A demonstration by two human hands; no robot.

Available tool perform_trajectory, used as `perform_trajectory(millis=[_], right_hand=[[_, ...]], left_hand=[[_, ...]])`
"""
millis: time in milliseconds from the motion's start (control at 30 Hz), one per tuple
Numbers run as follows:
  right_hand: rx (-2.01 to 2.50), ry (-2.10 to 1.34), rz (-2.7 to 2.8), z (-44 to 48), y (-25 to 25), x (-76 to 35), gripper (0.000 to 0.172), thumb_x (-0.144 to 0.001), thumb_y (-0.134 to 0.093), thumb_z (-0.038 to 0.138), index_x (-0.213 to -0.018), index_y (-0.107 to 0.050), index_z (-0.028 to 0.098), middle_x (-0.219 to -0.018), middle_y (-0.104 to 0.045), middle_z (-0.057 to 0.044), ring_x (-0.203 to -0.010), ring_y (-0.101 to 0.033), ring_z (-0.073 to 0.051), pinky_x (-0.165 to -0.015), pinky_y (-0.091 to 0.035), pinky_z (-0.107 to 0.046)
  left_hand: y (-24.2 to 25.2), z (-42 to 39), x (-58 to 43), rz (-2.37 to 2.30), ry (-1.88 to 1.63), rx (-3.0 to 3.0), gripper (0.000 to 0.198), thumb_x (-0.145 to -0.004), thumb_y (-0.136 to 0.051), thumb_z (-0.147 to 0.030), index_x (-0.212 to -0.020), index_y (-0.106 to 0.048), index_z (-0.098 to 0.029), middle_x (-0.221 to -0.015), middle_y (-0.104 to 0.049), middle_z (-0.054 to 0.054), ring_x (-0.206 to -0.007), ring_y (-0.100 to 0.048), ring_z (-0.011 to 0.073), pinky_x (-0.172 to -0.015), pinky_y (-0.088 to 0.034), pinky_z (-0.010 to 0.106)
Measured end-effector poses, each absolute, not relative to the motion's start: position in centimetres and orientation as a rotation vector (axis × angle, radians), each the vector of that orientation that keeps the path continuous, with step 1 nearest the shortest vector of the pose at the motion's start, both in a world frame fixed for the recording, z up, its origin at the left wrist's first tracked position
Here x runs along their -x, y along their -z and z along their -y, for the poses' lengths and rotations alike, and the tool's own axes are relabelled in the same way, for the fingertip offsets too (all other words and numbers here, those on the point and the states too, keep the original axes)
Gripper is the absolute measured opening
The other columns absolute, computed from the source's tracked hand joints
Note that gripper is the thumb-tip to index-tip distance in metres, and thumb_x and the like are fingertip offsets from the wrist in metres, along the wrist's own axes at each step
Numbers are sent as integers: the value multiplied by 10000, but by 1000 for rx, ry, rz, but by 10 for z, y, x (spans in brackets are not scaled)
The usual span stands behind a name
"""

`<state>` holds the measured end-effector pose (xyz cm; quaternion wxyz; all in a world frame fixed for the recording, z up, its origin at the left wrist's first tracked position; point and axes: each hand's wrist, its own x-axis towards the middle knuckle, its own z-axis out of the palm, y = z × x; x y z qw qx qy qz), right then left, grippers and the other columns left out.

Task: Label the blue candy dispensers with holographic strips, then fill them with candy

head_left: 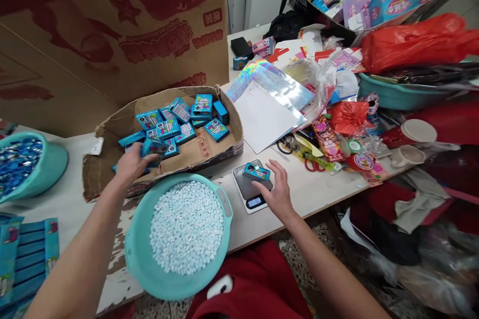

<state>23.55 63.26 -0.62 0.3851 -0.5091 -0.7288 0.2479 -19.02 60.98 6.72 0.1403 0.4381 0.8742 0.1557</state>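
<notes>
My left hand (130,163) is closed on a small blue candy box (154,147) over the left part of a low cardboard tray (220,152). Several more blue boxes (167,128) lie loose in that tray. My right hand (279,189) has its thumb and fingers spread beside a small digital scale (245,187). On the scale's plate rests another blue box (257,171), lying flat with an opening in its upper side. Its near edge is close to my right thumb; whether they touch, I cannot tell. The scale's display (255,202) is lit, but the digits are too small to read.
A turquoise basin (140,259) of pale blue and white candies stands at the table's front edge. Another turquoise tub (56,157) of blue wrapped pieces is at left. Silvery sheets (269,84), scissors (314,165) and packaging clutter the right; a large carton (112,35) rises behind.
</notes>
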Motion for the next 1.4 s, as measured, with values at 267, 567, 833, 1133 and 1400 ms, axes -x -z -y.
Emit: perform_trajectory(millis=[267,567,833,1133,1400], right_hand=[[1518,-217,2246,-612,15,-213,564,-866,-506,439,-1351,-379,180,-1452,-289,-144,-1370,-96,-342,-1044,-178,-600],[1154,-414,2202,-579,-19,-204,611,-856,-544,365,-1398,-302,222,-1452,-272,-137,-1350,-201,-324,-1054,-243,-567],[572,-761,2427,-513,-41,-165,654,-790,-626,270,-1376,-337,287,-1404,-386,-78,-1332,-268,-297,-1070,-249,-544],[866,-1009,2197,-494,-41,-172,867,-729,-651,251,-1433,-147,217,-1503,-86,-131,-1377,-111,-321,-1083,-233,-539],[1026,-1704,1549,-484,-51,-164,861,-694,-720,399,-1398,-244,260,-1412,-347,-110,-1248,-412,-259,-1011,-380,-437]], left_hand=[[-118,-502,92,-2243,-1222,-994,488,-616,-728,-450,-997,-566,-191,-903,-640,15,-802,-595,184,-726,-483,289],[-72,-458,30,-1588,-1263,-52,544,-665,-707,-371,-1152,-526,-209,-945,-637,45,-655,-604,152,-492,-505,253],[-65,-446,7,-1429,-1121,-109,448,-720,-656,-356,-1127,-547,-204,-822,-595,24,-596,-563,137,-370,-418,200],[-64,-431,7,-1389,-1143,-553,584,-690,-697,-298,-1226,-481,-217,-1181,-576,86,-1060,-550,235,-878,-452,336],[-52,-420,2,-1404,-1197,-637,471,-695,-700,-291,-1134,-544,-218,-1156,-575,72,-1073,-529,236,-928,-411,333]])
